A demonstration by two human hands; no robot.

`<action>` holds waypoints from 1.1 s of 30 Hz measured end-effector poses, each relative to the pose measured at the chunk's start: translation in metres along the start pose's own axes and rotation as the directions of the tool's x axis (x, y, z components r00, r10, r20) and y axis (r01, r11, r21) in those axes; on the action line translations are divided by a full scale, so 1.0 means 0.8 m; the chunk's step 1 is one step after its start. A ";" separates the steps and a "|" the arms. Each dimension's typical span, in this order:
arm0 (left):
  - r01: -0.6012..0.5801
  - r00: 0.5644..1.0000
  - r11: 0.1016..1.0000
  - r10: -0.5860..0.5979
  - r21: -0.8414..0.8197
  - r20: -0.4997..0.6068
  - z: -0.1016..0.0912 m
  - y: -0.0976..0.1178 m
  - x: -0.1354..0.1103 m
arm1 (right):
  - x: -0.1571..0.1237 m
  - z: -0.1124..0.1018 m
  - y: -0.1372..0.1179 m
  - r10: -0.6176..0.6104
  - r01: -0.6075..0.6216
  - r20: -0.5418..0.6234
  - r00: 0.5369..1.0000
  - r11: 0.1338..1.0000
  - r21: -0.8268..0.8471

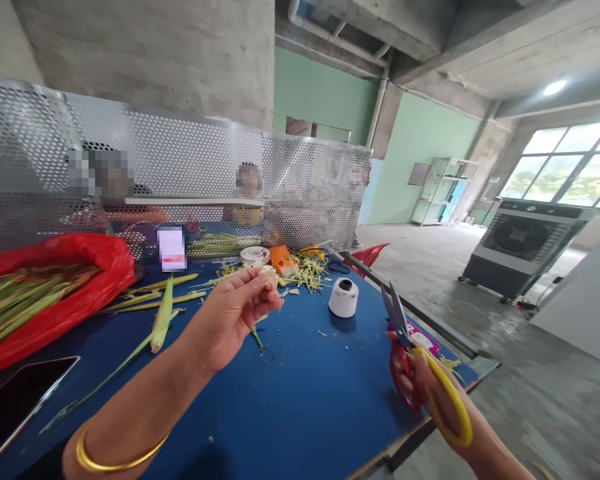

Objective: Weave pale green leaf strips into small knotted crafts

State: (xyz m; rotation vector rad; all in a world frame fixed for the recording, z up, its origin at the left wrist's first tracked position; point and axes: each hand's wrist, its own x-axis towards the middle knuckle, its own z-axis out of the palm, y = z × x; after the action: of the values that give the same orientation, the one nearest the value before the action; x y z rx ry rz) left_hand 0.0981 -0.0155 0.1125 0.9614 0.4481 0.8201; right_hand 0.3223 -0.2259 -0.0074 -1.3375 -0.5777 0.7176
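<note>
- In the head view, above the middle of the blue worktop (300,387), the left hand (235,303) is raised, and a small pale piece (269,271), too small to be identified, is pinched between thumb and forefinger.
- At the right edge of the worktop, scissors with one red and one yellow handle (399,320) are grasped by the right hand (420,377); the fingers are wrapped through the handles, and the blades are parted and pointed upward.
- Between the hands, a white rounded spool with a dark hole on top (343,301) is stood upright.
- Beyond the left hand, a heap of pale green cut strips (310,272) is spread beside an orange packet (281,259).
- Left of the left forearm, a yellow-green husk (163,317) is laid near a red plastic bag (107,257), by which long green leaves (40,297) are held.
</note>
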 end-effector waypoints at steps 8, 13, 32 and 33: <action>0.075 0.991 0.997 -0.072 0.016 -0.114 -0.021 -0.006 -0.033 | -0.014 0.011 -0.013 0.250 -0.194 0.210 0.945 0.948 -0.254; 0.118 0.992 0.993 -0.116 0.031 -0.055 -0.025 -0.011 -0.048 | 0.028 0.035 -0.023 0.318 -0.213 0.317 0.894 0.922 -0.324; 0.152 0.980 0.985 -0.140 0.079 -0.141 -0.082 -0.010 -0.067 | 0.079 0.074 0.003 0.002 0.187 0.216 0.976 0.490 -0.852; 0.166 0.978 0.983 -0.152 0.083 -0.145 -0.088 -0.009 -0.068 | 0.076 0.072 0.006 -0.022 0.229 0.233 0.972 0.303 -0.925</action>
State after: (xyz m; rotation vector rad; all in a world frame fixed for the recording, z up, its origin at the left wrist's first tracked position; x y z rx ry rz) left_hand 0.0202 -0.0216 0.0694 0.9460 0.6806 0.7274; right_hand 0.3195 -0.1419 -0.0054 -2.3246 -1.4007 0.2930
